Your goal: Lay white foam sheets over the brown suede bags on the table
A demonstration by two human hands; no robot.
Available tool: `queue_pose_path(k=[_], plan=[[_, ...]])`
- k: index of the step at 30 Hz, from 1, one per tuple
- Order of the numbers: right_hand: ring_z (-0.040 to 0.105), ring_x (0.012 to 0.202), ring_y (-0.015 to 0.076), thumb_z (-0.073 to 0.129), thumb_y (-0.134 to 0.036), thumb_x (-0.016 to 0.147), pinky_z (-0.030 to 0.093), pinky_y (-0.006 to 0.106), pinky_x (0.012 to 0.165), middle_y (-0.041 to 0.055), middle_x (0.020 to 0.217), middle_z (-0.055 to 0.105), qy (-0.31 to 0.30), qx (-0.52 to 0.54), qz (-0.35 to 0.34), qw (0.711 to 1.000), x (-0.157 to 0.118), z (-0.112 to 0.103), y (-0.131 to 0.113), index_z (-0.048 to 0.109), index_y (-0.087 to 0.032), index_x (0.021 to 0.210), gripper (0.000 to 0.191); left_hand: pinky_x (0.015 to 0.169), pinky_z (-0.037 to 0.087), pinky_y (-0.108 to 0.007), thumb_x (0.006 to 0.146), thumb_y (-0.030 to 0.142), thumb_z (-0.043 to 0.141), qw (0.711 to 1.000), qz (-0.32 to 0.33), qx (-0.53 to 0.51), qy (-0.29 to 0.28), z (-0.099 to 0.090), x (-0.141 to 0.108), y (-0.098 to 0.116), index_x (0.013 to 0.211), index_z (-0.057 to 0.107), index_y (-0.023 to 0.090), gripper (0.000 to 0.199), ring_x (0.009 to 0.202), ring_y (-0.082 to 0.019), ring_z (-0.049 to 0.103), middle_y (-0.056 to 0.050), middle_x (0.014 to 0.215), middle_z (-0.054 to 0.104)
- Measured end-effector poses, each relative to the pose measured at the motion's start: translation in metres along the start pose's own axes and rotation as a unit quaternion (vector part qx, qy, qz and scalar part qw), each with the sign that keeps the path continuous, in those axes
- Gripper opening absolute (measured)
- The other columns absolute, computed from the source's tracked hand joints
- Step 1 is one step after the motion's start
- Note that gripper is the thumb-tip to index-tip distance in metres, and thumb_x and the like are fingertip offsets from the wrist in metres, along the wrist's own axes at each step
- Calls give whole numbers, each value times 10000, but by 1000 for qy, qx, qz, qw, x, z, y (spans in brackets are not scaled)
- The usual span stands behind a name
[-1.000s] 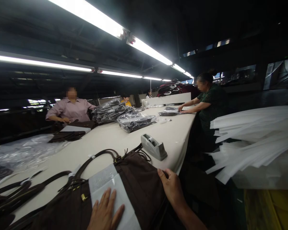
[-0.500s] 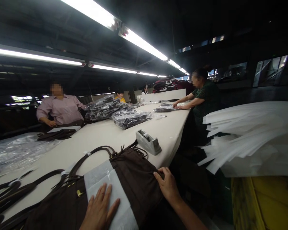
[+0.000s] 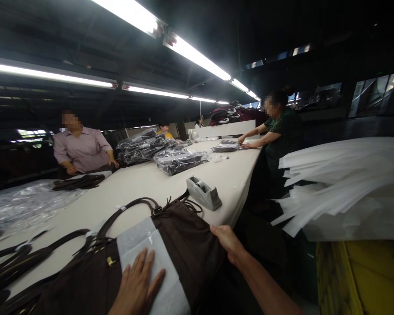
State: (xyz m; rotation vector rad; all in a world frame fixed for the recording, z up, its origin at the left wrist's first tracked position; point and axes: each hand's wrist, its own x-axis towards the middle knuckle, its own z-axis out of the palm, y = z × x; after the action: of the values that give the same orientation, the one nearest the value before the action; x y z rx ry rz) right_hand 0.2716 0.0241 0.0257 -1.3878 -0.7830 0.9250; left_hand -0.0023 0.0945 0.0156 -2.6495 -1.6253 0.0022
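A dark brown handbag [image 3: 192,238] lies on the near end of the table, its looped handle [image 3: 131,204] pointing away from me. Across its middle runs a white paper strip [image 3: 138,238]. My left hand [image 3: 139,280] rests flat on this strip with the fingers spread. At the bag's right edge, my right hand [image 3: 228,240] grips the fabric between thumb and fingers; the fingers are partly hidden under the edge. Just beyond the bag, touching its cords, stands a grey tape dispenser [image 3: 203,193].
Several bagged handbags [image 3: 180,161] are piled on the white table [image 3: 151,179]. Clear plastic bags [image 3: 29,203] lie at left. White sheets [image 3: 344,188] overhang a yellow container [image 3: 364,275] at right. One co-worker [image 3: 83,148] stands at left, another [image 3: 279,127] at right.
My right hand has shifted its fingers further under the bag's right edge. My left hand stays flat on the strip. The left co-worker has drawn a hand back from the pile.
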Motion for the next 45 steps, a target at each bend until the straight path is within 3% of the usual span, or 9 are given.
queue_pose_path(k=[5,14,17,21,25,30,34,38,45], plan=[[305,471,101,544,-675,697,217,250,462,-55,452,326,82,-74,-46,993,1,0,38,384,-214,509,522,1150,192,-544,861,554,328,1000,6,-14,3,-3,-2,2,1435,342,55,761,1424,-311,212,-188,1525,244],[590,790,244,589,-536,769,447,344,767,88,815,604,194,-161,-86,964,-4,-2,47,535,-206,673,348,1158,170,-537,879,544,306,1000,5,-17,-2,-9,-7,8,1446,320,62,744,1433,-301,185,-179,1535,235],[636,813,263,629,-611,754,495,364,768,92,786,649,29,3,75,997,-7,-12,43,590,-179,761,433,1159,169,-533,879,541,305,1000,1,-11,3,-6,-7,7,1447,314,63,742,1433,-299,187,-176,1535,239],[678,828,235,597,-634,804,530,352,795,113,860,709,-235,234,185,925,-14,-20,36,658,-127,919,524,1145,194,-556,870,552,326,999,13,-20,40,2,-4,3,1429,360,67,740,1420,-312,236,-189,1515,280],[675,713,217,668,-610,756,542,340,720,98,759,703,-154,198,194,948,-20,-20,38,661,-123,813,491,1152,185,-542,878,539,297,1000,12,-7,17,2,-2,1,1446,315,60,743,1427,-302,213,-179,1531,244],[470,493,111,757,-556,644,388,226,477,-44,516,492,46,131,31,990,-19,-6,21,446,-198,589,478,1146,195,-557,876,544,309,1000,22,-21,8,11,0,-13,1452,311,79,741,1428,-308,210,-169,1541,229],[347,518,90,702,-491,694,297,222,489,-74,537,353,114,30,-182,976,16,21,-19,369,-211,585,448,1129,219,-573,906,402,278,999,20,-14,23,16,11,-24,1419,404,131,594,1430,-297,217,-141,1537,271],[403,543,129,654,-427,726,321,254,542,-54,532,399,177,-97,-209,957,61,44,-30,378,-225,575,374,1088,190,-659,895,322,292,1000,-17,13,-8,0,32,-19,1320,538,168,515,1432,-348,192,-156,1512,337],[571,660,195,534,-387,849,416,298,649,5,669,584,92,-150,-159,972,60,25,2,613,-194,983,248,1120,187,-596,920,450,246,999,-22,2,35,9,42,-27,1409,420,141,604,1425,-309,244,-155,1514,324]])
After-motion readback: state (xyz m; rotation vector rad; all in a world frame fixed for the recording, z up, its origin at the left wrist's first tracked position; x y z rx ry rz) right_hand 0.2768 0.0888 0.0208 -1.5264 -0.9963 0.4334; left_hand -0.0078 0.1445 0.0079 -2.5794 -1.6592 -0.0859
